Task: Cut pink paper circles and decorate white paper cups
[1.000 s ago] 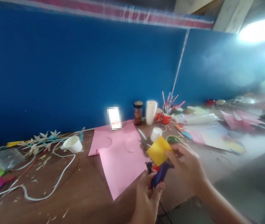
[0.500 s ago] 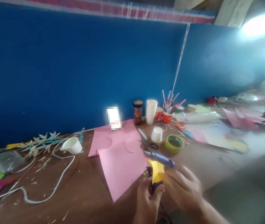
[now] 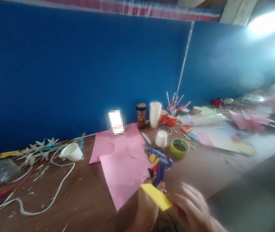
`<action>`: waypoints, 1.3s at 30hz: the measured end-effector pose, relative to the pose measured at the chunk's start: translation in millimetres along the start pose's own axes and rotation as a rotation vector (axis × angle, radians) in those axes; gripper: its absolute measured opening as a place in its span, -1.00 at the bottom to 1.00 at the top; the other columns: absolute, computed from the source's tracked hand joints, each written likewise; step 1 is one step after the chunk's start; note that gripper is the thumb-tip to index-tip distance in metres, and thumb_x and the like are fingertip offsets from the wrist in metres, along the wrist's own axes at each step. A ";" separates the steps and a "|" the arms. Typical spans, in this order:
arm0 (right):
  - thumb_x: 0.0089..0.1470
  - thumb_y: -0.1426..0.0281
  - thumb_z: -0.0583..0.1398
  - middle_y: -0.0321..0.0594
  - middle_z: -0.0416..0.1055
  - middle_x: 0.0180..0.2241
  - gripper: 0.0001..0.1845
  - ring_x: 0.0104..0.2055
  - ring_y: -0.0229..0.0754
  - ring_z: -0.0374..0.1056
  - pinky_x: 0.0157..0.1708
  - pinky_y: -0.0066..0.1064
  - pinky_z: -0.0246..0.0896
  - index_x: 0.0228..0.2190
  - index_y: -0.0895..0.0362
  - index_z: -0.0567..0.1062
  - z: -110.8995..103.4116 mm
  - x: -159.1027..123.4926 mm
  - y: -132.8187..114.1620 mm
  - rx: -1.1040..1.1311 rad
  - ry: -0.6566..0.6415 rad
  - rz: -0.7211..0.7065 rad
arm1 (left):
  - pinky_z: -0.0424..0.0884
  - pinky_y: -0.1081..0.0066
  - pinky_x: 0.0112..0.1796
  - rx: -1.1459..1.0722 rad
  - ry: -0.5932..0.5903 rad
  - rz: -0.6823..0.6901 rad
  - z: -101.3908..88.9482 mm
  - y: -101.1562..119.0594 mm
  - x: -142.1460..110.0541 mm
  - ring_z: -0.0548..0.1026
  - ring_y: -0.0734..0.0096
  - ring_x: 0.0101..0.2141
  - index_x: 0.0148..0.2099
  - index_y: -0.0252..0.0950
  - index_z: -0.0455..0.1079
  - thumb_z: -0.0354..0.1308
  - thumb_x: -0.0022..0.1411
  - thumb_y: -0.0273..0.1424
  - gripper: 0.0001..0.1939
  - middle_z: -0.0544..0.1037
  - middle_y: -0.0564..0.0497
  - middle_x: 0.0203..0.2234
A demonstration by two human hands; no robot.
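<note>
My left hand [image 3: 148, 204] is closed around the lower handle of a blue glue gun [image 3: 161, 161], its nozzle pointing up and left over the pink paper. A yellow paper piece [image 3: 157, 196] crosses in front of that hand and hides some of its fingers. One end of the paper is pinched in my right hand [image 3: 190, 204], whose fingertips are partly blurred. Below the glue gun's nozzle side, pink paper sheets [image 3: 123, 174] with curved cut-outs lie on the brown table [image 3: 91, 199].
Behind the hands stand a yellow-green tape roll [image 3: 179, 147], a small white cup [image 3: 161, 138], a dark-lidded jar [image 3: 141, 116] and a red cup [image 3: 172, 120] of brushes. A white cable [image 3: 62, 190] winds across the left. Paper sheets [image 3: 215, 138] spread over the right.
The yellow paper has come down and toward me, away from the glue gun's handle, with my right hand. More of the glue gun now shows. The view has shifted slightly.
</note>
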State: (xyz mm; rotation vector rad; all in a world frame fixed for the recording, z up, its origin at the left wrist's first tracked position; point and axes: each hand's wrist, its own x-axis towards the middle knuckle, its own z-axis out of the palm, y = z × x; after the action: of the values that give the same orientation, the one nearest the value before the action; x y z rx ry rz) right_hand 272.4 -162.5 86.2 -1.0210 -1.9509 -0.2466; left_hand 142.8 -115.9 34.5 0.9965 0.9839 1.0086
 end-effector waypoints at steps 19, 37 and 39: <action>0.15 0.33 0.08 -0.24 0.28 -0.58 -0.74 -0.48 -0.15 0.21 -0.45 -0.35 0.10 -0.57 0.07 0.29 -11.7 18.5 44.4 -0.471 0.036 0.357 | 0.29 0.48 -0.45 0.240 -0.038 0.040 -0.5 8.4 2.4 0.39 0.41 -0.48 -0.26 -0.39 0.44 0.21 0.10 -0.18 -0.66 0.48 -0.02 -0.52; 0.10 0.43 0.11 -0.18 0.40 -0.39 -0.73 -0.39 -0.16 0.32 -0.46 -0.40 0.18 -0.13 0.08 0.47 0.9 31.9 52.0 -0.408 -0.286 0.111 | 0.28 0.48 -0.48 0.232 -0.007 0.093 10.9 5.6 16.1 0.44 0.36 -0.48 -0.36 -0.36 0.42 0.22 0.07 -0.16 -0.68 0.50 -0.05 -0.52; 0.08 0.45 0.14 -0.20 0.41 -0.40 -0.68 -0.41 -0.16 0.30 -0.50 -0.39 0.14 -0.09 0.07 0.46 4.7 37.4 53.6 -0.451 -0.316 0.029 | 0.29 0.48 -0.48 0.225 0.003 0.088 9.6 2.6 17.6 0.45 0.35 -0.49 -0.35 -0.36 0.43 0.22 0.06 -0.15 -0.67 0.50 -0.05 -0.53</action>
State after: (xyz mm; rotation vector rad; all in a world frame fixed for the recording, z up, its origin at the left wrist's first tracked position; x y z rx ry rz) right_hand 299.3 -104.8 101.5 -1.4486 -2.2161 -0.5554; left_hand 155.5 -100.3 36.2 1.2332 1.0806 0.9866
